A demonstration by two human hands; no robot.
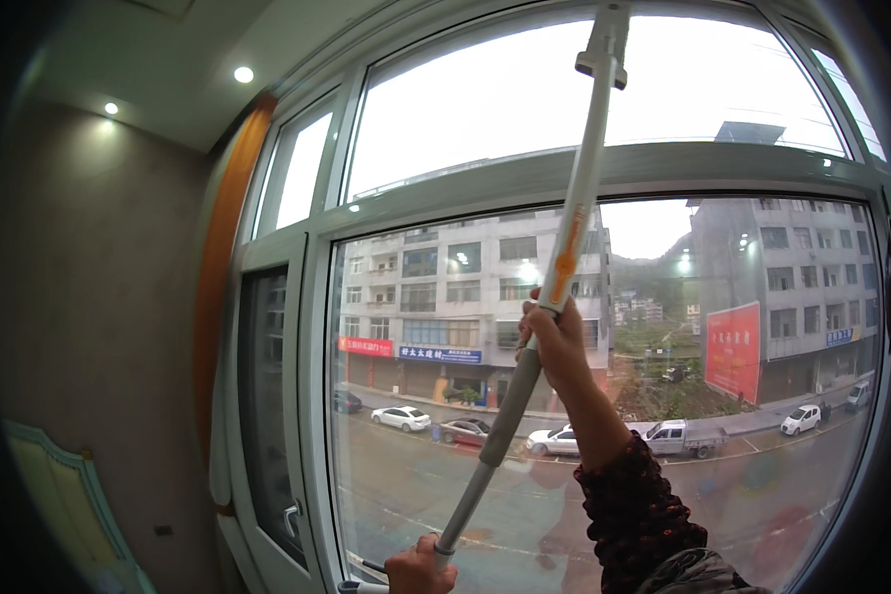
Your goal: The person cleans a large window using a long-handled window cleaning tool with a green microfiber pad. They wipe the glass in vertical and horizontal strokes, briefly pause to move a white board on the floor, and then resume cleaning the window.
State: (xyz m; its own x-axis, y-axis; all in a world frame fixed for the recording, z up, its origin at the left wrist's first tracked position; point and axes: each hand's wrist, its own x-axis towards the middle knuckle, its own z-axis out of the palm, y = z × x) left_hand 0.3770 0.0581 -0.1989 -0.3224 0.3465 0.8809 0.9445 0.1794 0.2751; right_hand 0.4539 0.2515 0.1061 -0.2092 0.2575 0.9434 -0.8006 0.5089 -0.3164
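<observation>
A long-handled window squeegee or wiper slants up across the view, its pole (pixel 516 401) white above and grey below. Its head (pixel 611 48) lies against the upper window pane (pixel 475 104), close to the top of the frame. Partway up, my right hand (pixel 557 334) is wrapped around the pole, just under its white section with the orange marking. Low in the view, my left hand (pixel 419 568) grips the pole's bottom end. Beside that hand, a white and dark part (pixel 364 586) shows at the lower edge; I cannot tell what it is.
The large lower pane (pixel 445 490) looks onto a street with parked cars. A white crossbar (pixel 490 185) divides the panes. On the left are a narrow casement with a handle (pixel 292 516), an orange curtain (pixel 223 282) and a padded headboard (pixel 67 505).
</observation>
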